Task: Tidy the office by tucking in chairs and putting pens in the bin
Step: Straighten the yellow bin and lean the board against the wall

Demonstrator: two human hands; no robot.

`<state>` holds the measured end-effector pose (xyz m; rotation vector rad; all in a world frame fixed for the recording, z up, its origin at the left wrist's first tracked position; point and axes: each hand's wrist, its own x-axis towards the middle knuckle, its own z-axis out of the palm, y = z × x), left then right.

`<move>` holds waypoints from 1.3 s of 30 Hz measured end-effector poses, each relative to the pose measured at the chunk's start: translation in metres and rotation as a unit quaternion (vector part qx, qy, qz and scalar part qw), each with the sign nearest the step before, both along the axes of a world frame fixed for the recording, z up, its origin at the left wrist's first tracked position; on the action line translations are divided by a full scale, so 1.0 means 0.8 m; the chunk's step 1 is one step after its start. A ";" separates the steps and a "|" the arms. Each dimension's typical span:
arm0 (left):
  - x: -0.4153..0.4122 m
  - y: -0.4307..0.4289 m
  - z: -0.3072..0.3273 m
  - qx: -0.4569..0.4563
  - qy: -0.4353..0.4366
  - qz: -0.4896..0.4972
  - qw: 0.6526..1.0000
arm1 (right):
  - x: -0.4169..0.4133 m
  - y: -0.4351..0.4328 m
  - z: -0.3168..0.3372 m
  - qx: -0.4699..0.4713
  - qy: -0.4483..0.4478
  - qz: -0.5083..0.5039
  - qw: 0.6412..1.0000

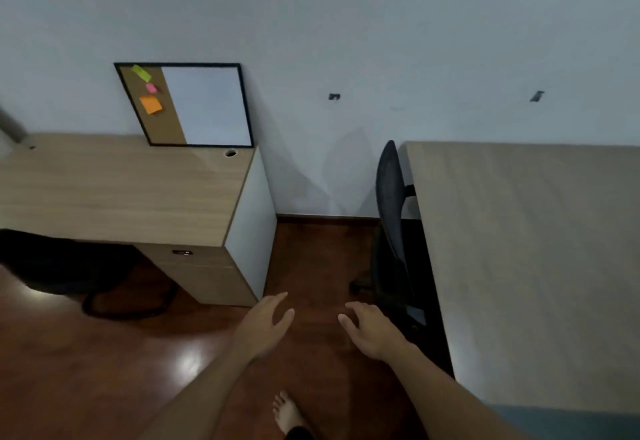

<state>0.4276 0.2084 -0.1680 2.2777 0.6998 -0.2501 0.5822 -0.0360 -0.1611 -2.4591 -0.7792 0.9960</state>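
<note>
Two bare hands are extended over the dark wooden floor (104,370) in the gap between two desks. The left hand (265,327) is spread open with fingers loosely curved; nothing is held. The right hand (369,330) is likewise open and empty, palm down, just beside the mesh chair (389,204).

The mesh chair is positioned at the left edge of the right desk (536,266), its backrest upright and close against the desktop edge, its base partly visible on the floor below. A second dark chair (59,263) is seen at the left desk (121,190), its seat partly under the desktop; its outline is blurred.

A framed board (194,104) is leaned against the wall at the back of the left desk, with three sticky notes on its cork strip. A bare foot (287,412) is visible on the floor between the forearms.
</note>
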 end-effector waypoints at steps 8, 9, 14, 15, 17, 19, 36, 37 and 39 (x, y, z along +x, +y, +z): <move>0.009 0.164 0.013 -0.001 -0.046 0.062 0.997 | 0.033 0.145 0.008 -0.010 -0.012 0.015 1.000; 0.008 0.183 0.015 -0.003 -0.047 0.065 0.997 | 0.038 0.162 0.009 -0.007 -0.013 0.013 1.000; 0.004 0.271 0.026 0.007 -0.064 0.108 0.992 | 0.056 0.245 0.018 -0.013 -0.034 0.016 0.999; 0.003 0.288 0.027 0.009 -0.065 0.118 0.991 | 0.060 0.261 0.019 -0.012 -0.032 0.019 0.999; 0.003 0.318 0.031 0.012 -0.065 0.130 0.989 | 0.069 0.290 0.018 -0.007 -0.036 0.029 0.999; 0.005 0.348 0.035 0.011 -0.065 0.137 0.988 | 0.079 0.317 0.021 -0.002 -0.038 0.037 0.999; 0.195 0.586 0.119 0.042 -0.164 0.239 0.956 | 0.340 0.567 0.083 0.088 -0.037 0.043 0.995; 0.210 0.597 0.122 0.043 -0.167 0.245 0.954 | 0.362 0.581 0.089 0.097 -0.037 0.039 0.994; 0.238 0.619 0.126 0.039 -0.171 0.259 0.950 | 0.402 0.610 0.099 0.114 -0.046 0.032 0.992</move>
